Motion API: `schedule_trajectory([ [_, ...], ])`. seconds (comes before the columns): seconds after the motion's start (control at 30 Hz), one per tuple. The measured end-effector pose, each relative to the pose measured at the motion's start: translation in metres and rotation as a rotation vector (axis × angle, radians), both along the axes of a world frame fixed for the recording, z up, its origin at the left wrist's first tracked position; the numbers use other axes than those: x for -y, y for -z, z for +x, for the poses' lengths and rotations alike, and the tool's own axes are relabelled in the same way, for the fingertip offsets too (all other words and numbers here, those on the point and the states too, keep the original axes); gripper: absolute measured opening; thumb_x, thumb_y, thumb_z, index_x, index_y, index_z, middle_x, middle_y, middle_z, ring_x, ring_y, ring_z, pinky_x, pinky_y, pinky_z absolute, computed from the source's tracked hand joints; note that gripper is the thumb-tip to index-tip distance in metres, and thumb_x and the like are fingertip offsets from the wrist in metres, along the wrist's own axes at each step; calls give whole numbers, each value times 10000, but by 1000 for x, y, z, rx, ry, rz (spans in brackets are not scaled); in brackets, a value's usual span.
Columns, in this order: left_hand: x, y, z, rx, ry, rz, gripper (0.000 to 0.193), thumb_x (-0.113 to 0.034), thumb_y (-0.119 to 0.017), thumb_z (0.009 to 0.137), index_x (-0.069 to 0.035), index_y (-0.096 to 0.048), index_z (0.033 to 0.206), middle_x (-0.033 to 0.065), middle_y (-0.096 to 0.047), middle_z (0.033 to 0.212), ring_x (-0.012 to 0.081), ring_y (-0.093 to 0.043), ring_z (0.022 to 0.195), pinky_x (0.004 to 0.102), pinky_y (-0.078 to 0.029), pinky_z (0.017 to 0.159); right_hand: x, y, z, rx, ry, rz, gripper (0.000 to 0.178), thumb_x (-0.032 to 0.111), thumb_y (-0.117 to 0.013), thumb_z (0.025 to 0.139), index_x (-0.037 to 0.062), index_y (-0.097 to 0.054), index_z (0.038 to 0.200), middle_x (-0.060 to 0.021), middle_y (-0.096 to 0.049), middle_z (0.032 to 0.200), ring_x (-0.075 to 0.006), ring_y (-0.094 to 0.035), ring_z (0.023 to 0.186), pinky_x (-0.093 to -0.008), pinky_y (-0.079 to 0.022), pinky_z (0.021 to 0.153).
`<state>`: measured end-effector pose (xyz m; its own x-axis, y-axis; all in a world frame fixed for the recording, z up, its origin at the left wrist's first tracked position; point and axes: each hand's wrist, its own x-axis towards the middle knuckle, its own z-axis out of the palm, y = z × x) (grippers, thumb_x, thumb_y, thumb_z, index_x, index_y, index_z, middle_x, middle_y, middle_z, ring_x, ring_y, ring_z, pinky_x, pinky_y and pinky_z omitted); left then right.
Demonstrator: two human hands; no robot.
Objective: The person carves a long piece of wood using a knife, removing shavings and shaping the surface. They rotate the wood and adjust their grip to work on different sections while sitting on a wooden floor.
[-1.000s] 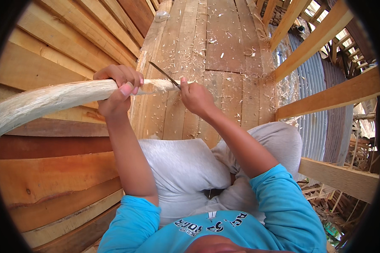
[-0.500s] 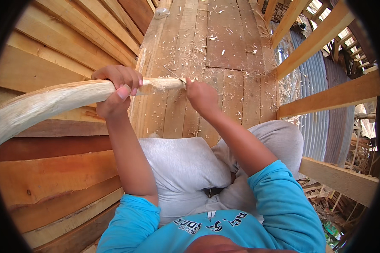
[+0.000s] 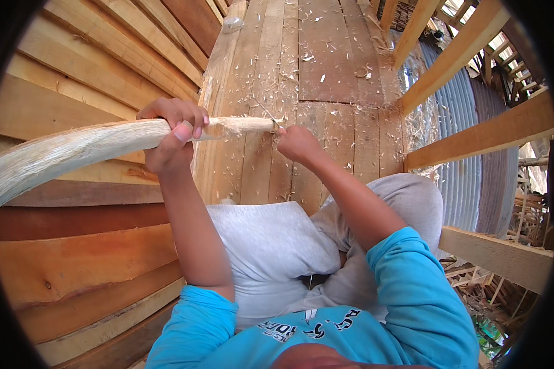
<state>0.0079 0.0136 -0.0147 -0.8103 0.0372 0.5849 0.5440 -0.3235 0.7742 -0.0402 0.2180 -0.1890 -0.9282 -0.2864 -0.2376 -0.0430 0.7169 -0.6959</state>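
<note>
A thick, pale, curved wooden pole [image 3: 86, 142], stripped of bark, runs in from the left edge and narrows to a carved end in the middle. My left hand [image 3: 174, 132] is closed around it just before the narrowed part, thumb on the near side. At the tip, my right hand [image 3: 298, 145] is closed on a thin-bladed knife [image 3: 268, 113]. The blade slants away to the far left across the pole's end; its handle is hidden in my fist.
Curled wood shavings [image 3: 323, 79] litter the plank floor [image 3: 326, 123]. Stacked boards [image 3: 92, 246] line the left side. On the right stand wooden railing beams [image 3: 483, 138], with corrugated metal sheets [image 3: 458, 147] beyond them. A small clear plastic container [image 3: 233, 24] lies at the far left of the floor.
My right hand has moved slightly right and toward me, drawing the knife to the pole's very tip. My left hand keeps its hold on the pole.
</note>
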Motion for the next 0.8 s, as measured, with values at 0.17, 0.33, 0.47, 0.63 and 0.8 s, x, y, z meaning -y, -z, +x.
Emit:
schedule_trajectory([
  [0.17, 4, 1, 5, 39, -151, 20, 166, -65, -638, 722, -87, -474, 711, 57, -501, 629, 175, -508, 593, 359, -458, 684, 34, -92, 26, -106, -110, -164, 439, 321, -440, 970, -45, -666, 882, -291, -652, 862, -456, -629, 835, -519, -486, 798],
  [0.33, 2, 0, -3, -2, -25, 9, 157, -59, -629, 733, -85, -474, 718, 63, -512, 637, 179, -523, 608, 359, -460, 705, -11, 1, -1, 5, -47, 105, 408, 310, -445, 969, -31, -657, 898, -268, -653, 815, -450, -630, 808, -517, -487, 753],
  [0.47, 3, -1, 5, 28, -162, 6, 143, -62, -618, 745, -81, -477, 735, 70, -515, 650, 190, -528, 628, 365, -456, 724, 32, -75, 17, -24, -80, -113, 433, 314, -439, 976, -45, -663, 879, -284, -657, 862, -441, -639, 855, -510, -482, 761],
  [0.63, 0, 0, -2, 63, -157, 85, 128, -51, -604, 757, -80, -478, 755, 77, -512, 657, 191, -517, 641, 377, -441, 743, -4, 9, -10, 157, 29, -13, 450, 316, -408, 982, -57, -659, 965, -281, -664, 919, -433, -651, 880, -502, -494, 806],
  [0.8, 14, 3, 4, 74, -216, 94, 138, -59, -611, 767, -82, -475, 764, 68, -499, 654, 187, -506, 651, 383, -429, 753, 30, -51, 2, 113, -70, -199, 467, 336, -422, 993, -58, -650, 893, -273, -662, 860, -419, -641, 837, -502, -461, 756],
])
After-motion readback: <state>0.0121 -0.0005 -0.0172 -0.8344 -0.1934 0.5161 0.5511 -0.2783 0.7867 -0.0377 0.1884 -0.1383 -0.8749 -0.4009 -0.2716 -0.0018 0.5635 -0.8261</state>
